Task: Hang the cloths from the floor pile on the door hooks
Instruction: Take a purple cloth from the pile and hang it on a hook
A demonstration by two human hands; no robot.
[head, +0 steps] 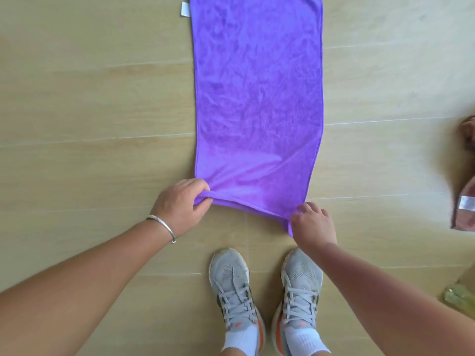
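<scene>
Our left hand [180, 204] and right hand [312, 222] pinching near corners of plush purple microfibre towel [258, 98], flat on wood-grain floor [90, 111], brown cloth [466, 201] far right

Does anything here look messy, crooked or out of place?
Mostly tidy. The purple microfibre cloth lies flat on the wooden floor, with the left hand and right hand pinching its near corners, which are lifted and puckered. A crumpled brown cloth lies bunched at the right edge, partly out of view.
</scene>
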